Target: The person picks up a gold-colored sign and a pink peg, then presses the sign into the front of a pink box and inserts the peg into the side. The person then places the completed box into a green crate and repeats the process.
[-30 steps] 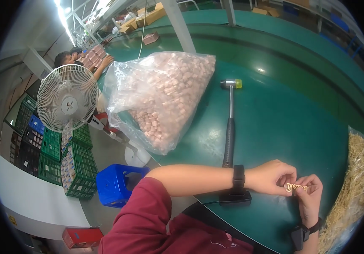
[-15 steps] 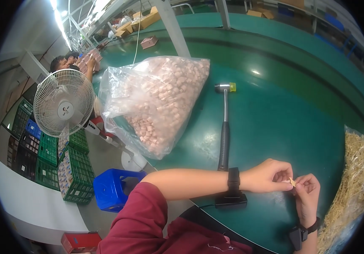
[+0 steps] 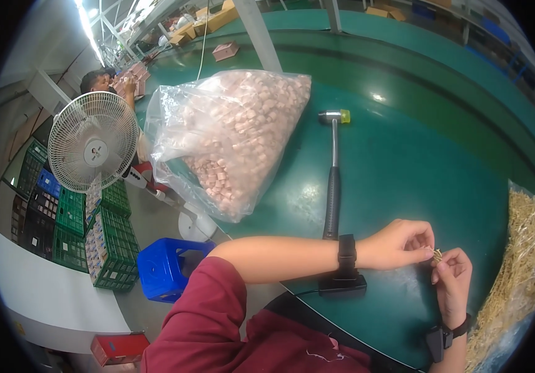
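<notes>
My left hand reaches across the green table, its thumb and fingertips pinched together. Between it and my right hand are small tan, gold-looking pieces, too small for me to name surely. Both hands' fingertips close on them, nearly touching one another. To the right lies a clear bag of many thin straw-coloured pieces, much like those in my fingers. A mallet with a black grip and a yellow-and-dark head lies beyond my left forearm, its grip end near my wrist.
A big clear bag of small pink blocks rests on the green table. Left of the table stand a fan, a blue stool and stacked green crates. Another person handles pink pieces at the far left.
The pieces at my fingertips show differently: a pale star-like shape before, a small cluster now. My hands stay together. The whole view has shifted slightly.
</notes>
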A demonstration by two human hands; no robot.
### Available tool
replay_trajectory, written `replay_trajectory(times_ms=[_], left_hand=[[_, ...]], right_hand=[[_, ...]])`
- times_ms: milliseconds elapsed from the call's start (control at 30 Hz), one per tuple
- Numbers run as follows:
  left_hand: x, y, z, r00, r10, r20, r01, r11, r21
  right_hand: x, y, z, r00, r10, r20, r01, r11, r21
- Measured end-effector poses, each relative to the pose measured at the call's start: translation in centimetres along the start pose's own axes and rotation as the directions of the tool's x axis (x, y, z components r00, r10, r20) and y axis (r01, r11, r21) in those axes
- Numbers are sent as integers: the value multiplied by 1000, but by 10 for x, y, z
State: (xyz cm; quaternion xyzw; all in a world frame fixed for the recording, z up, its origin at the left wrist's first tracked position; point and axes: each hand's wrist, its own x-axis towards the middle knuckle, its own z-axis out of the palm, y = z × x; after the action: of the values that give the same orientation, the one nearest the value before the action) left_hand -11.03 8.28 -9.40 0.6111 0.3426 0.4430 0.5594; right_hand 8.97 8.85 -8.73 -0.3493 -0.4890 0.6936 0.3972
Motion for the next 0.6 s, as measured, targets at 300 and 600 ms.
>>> replay_trajectory(times_ms=[300,600], left_hand=[[-2,-2,1,1000,24,-12,-24,1000,0],[1,0,0,998,59,0,-59,995,87]], right_hand=[[1,2,-1,999,26,-26,-25,999,47],[0,-2,1,999,16,-34,-15,999,51]])
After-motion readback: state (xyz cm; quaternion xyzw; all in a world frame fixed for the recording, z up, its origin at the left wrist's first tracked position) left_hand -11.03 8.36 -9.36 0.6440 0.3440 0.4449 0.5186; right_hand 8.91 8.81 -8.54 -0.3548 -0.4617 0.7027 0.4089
